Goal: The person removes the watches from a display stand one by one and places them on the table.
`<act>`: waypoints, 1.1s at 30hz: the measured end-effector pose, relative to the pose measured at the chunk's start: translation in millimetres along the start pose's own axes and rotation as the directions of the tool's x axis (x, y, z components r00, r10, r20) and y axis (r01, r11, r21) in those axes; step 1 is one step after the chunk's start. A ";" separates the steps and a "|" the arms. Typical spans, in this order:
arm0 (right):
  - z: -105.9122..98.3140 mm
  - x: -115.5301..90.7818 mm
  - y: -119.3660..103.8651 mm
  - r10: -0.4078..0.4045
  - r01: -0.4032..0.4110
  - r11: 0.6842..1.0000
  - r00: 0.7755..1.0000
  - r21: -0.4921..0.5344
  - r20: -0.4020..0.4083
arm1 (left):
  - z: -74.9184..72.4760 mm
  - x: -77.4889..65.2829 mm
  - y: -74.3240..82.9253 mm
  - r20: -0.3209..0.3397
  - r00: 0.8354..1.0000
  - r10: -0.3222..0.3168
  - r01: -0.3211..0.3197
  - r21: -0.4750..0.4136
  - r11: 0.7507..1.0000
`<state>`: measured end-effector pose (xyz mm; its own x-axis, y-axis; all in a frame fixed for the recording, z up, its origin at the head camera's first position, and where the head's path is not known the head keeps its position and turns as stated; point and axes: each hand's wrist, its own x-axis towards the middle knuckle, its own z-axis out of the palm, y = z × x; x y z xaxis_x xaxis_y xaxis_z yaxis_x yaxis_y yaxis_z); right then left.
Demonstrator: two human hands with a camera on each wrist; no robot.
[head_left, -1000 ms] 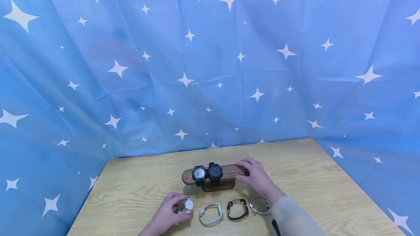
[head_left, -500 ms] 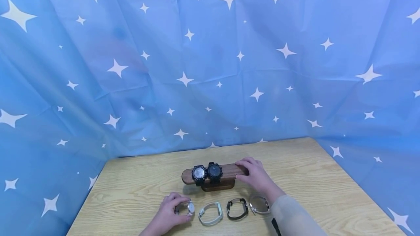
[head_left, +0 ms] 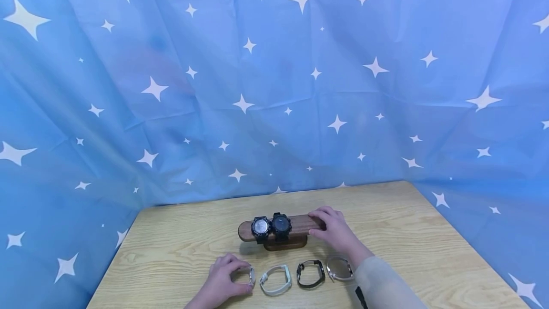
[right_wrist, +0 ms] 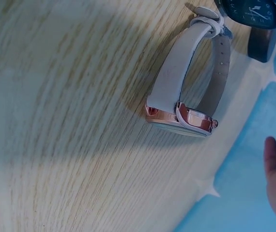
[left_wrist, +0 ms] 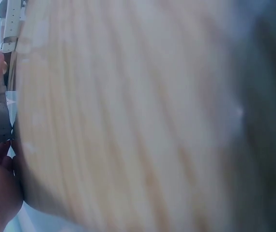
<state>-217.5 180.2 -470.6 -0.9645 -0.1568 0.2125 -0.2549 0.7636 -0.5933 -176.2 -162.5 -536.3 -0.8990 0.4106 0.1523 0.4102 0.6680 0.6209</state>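
Near the table's front, my left hand (head_left: 220,281) pinches a small wristwatch (head_left: 251,276) between thumb and fingers. Its dial faces right, so it shows nearly edge-on; in the left wrist view its greyish strap (left_wrist: 1,116) hangs by the fingers. My right hand (head_left: 336,233) grips the right end of a dark wooden watch stand (head_left: 299,225), thumb in front and fingers over the top. Two chunky black sports watches sit side by side on the bar: one with a silvery dial (head_left: 260,226), the other with a dark dial (head_left: 281,223).
Right of my left hand stand a pale mint-strapped watch (head_left: 276,291), a black-strapped watch (head_left: 310,284) and a watch with a pale strap (right_wrist: 169,77) and rose-gold case, below my right forearm. A blue starry curtain (head_left: 274,85) surrounds the wooden table (head_left: 171,232).
My left hand has turned the watch, swinging its white dial from facing up toward me to nearly edge-on and slightly right. The right hand and stand have stayed put.
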 end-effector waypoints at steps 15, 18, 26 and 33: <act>0.5 1.0 0.5 -0.012 0.012 1.000 1.000 0.009 -0.015 | -0.1 2.0 -1.6 0.028 1.000 -0.012 0.011 0.053 0.999; 0.8 0.7 0.8 -0.011 0.011 1.000 1.000 0.005 -0.010 | -2.1 3.0 -1.5 0.047 0.998 -0.031 0.030 0.031 0.999; 1.1 1.3 1.6 -0.011 0.011 1.000 1.000 -0.007 -0.010 | -11.5 5.2 0.0 0.042 0.995 -0.085 0.090 -0.127 0.988; 1.7 0.7 1.5 -0.006 0.006 1.000 1.000 0.003 -0.010 | -19.5 8.5 -1.6 -0.028 0.997 -0.074 0.070 -0.129 0.989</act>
<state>-218.6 180.1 -472.7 -0.9622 -0.1556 0.2236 -0.2611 0.7608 -0.5942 -187.5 -172.1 -521.1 -0.9308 0.3427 0.1274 0.3234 0.6091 0.7242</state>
